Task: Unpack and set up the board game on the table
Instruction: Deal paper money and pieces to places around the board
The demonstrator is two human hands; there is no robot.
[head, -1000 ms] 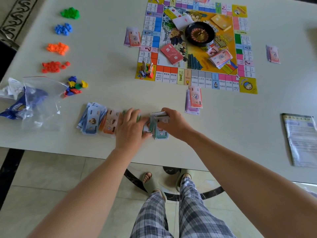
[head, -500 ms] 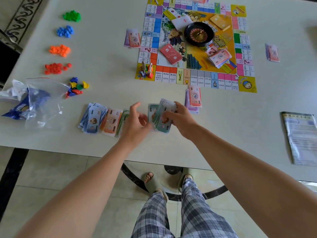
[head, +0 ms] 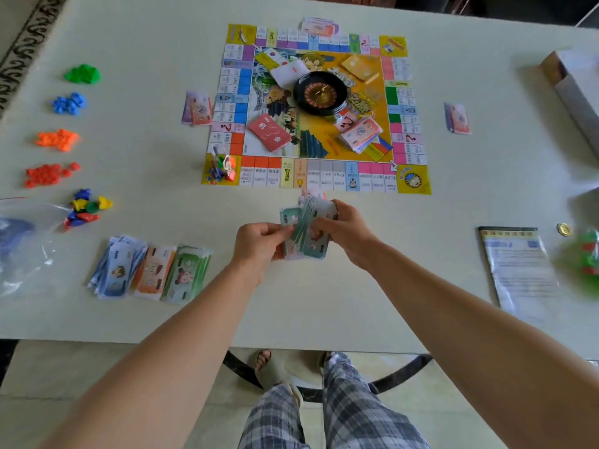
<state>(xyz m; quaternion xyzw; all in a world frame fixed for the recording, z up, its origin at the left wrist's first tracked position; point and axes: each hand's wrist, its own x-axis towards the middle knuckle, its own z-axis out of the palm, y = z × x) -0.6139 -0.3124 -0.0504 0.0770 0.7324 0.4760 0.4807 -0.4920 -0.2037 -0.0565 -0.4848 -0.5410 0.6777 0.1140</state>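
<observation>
The colourful game board [head: 408,181] lies flat on the white table [head: 146,34], with a black roulette wheel [head: 320,93] and card stacks on it. Just in front of the board, my right hand [head: 348,233] grips a fanned stack of play money [head: 308,234] held above the table. My left hand [head: 259,244] pinches the left edge of that stack. Three sorted piles of blue, orange and green bills [head: 149,270] lie to the left near the table's front edge.
Heaps of green [head: 82,73], blue [head: 69,103], orange [head: 58,140] and red pieces [head: 48,174] line the left side, with mixed pawns [head: 86,209] and a clear bag [head: 22,244]. A rule sheet [head: 518,267], coin [head: 563,229] and open box [head: 573,92] sit right.
Both hands lifted the stack of bills off the table and raised it toward the board. The left hand moved from pressing flat on the table to pinching the stack.
</observation>
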